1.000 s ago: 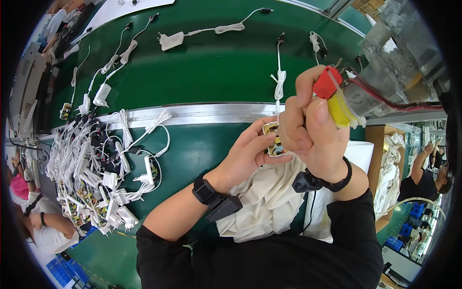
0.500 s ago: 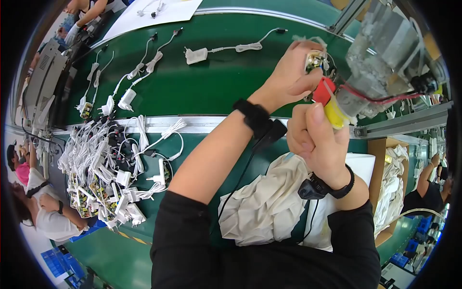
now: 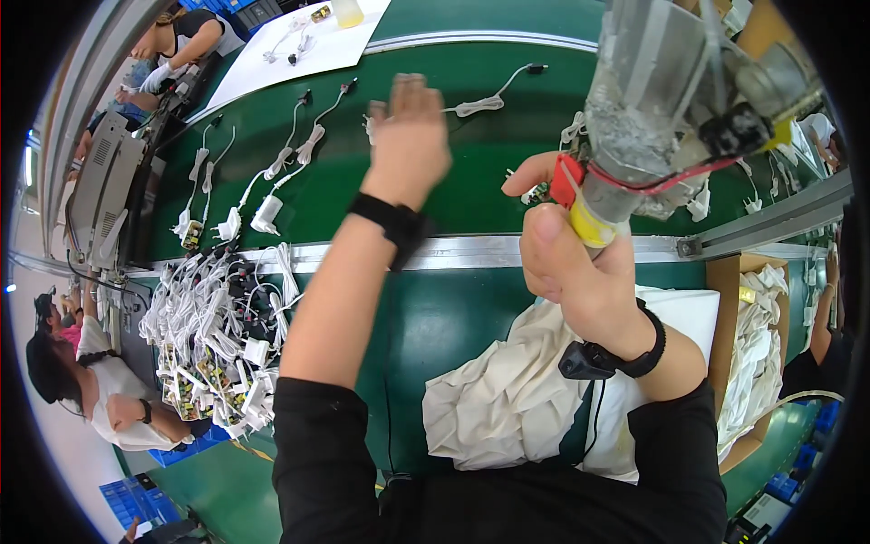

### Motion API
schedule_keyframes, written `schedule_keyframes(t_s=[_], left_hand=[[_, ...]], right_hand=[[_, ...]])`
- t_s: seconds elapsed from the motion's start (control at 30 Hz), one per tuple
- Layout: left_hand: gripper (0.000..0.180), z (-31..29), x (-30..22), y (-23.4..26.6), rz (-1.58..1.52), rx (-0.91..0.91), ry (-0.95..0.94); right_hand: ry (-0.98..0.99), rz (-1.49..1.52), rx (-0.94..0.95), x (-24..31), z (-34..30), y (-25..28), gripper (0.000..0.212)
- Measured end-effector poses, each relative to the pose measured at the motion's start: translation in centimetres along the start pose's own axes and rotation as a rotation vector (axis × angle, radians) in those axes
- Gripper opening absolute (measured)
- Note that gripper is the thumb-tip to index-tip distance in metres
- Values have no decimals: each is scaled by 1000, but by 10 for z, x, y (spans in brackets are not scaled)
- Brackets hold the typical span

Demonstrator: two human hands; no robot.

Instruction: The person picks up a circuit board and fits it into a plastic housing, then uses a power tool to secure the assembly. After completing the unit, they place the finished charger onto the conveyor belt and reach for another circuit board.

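Observation:
My left hand is over the green belt, fingers stretched out and slightly blurred, nothing visible in them. Beside its fingertips lies a white charger, mostly hidden, whose bundled white cable runs off to the right. My right hand is wrapped round a glue gun with a red trigger piece, a yellow band and a cloudy, glue-crusted body. A small circuit board shows just past the right index finger, partly covered by it.
Several white chargers with cables lie on the belt at left. A heap of chargers and open boards sits at the near left. Cream cloth lies before me, a cardboard box at right. A co-worker sits at the far left.
My left hand has moved left from beside the glue gun, where it held a circuit board, to the charger on the belt. My right hand and the glue gun shifted slightly left.

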State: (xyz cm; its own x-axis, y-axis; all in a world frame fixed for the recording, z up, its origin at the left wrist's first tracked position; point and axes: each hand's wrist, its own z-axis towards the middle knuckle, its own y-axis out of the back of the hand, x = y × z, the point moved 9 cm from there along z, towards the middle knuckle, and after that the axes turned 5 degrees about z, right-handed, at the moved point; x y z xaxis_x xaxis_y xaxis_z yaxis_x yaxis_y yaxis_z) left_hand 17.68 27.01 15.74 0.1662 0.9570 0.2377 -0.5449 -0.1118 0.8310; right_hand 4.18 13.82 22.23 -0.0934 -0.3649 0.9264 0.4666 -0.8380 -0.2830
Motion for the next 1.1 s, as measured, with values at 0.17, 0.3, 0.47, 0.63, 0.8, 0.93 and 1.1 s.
schedule_keyframes(t_s=[0.17,0.3,0.47,0.63,0.8,0.93,1.1], left_hand=[[38,-23,77,-28,58,137,46],[38,-55,41,-22,-812,771,522],[28,-110,-53,16,-1693,919,577],[30,-158,-107,25,-2181,812,677],[35,-167,-126,38,-2329,829,580],[38,-167,-134,39,-2387,805,517],[39,-169,-140,39,-2387,823,454]], right_hand=[[-5,18,31,4,-1,-14,36],[-27,7,-4,1,-1,-10,34],[-28,-28,-62,3,3,-3,32],[39,-75,-88,11,7,-2,32],[35,-51,-118,8,13,4,33],[5,-39,-79,-5,16,11,31],[11,-11,-91,-13,14,12,31]])
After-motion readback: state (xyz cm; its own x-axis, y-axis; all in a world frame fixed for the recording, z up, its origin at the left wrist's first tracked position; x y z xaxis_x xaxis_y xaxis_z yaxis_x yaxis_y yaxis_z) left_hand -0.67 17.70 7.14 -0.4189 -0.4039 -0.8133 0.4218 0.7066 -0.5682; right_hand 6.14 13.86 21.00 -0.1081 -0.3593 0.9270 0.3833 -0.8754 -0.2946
